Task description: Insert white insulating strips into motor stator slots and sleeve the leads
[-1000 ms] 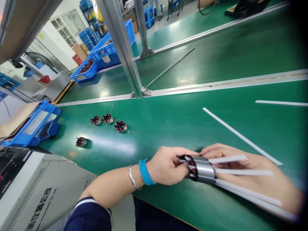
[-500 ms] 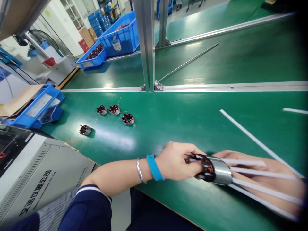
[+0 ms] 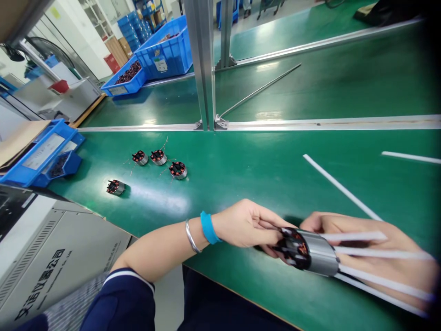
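Observation:
A grey metal motor stator [image 3: 315,255] with copper windings lies on its side just above the green table, held by my right hand [image 3: 375,255], whose fingers wrap round its far end. Several long white strips [image 3: 382,253] stick out of the stator to the right, over that hand. My left hand [image 3: 248,225], with a blue band and a silver bangle at the wrist, pinches at the stator's open left face, fingertips on the strip ends there.
Several smaller wound stators [image 3: 158,157] lie on the green table [image 3: 241,174] to the left. Loose white strips [image 3: 339,186] lie at the right. Blue bins [image 3: 44,151] stand at the left, a grey machine [image 3: 51,257] is near me, and an aluminium post [image 3: 203,64] rises behind.
The stator and both hands have shifted slightly right and down in view. My left fingers stay pinched at the stator's left face.

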### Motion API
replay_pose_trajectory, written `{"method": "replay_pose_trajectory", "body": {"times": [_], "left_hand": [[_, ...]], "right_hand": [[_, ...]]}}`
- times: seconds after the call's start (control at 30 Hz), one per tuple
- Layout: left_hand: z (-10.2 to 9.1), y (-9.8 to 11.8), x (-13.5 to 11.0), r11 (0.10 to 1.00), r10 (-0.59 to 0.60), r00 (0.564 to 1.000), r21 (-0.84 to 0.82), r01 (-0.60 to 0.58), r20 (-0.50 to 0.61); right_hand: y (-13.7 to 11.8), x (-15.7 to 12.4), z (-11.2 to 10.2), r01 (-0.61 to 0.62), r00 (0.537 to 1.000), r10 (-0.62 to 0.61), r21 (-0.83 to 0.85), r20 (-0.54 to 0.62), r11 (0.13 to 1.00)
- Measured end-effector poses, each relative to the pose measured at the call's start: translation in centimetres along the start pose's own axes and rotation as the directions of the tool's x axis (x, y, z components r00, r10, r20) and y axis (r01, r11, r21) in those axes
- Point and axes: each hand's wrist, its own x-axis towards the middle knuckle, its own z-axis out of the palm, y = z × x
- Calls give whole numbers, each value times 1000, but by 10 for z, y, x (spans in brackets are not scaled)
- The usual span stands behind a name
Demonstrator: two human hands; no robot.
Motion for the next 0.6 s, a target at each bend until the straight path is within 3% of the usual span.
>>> {"method": "replay_pose_trajectory", "body": {"times": [0.2,0.33,0.43,0.5,0.6], "left_hand": [[-4,-7,4,998,56,998,8,-56,-20],[-6,-5,3,991,128,991,-23,-129,-41],[-6,1,2,980,154,988,-128,-155,-16],[-6,4,3,973,154,988,-171,-153,-7],[-1,4,5,976,177,983,-117,-182,-45]], "right_hand": [[-1,0,-2,82,996,-76,-192,39,978],[-20,3,-18,105,981,-80,-137,176,985],[-24,6,-28,192,978,-176,-160,109,968],[-18,6,-23,342,937,-348,-230,12,911],[-7,3,4,565,801,-598,-336,6,753]]}}
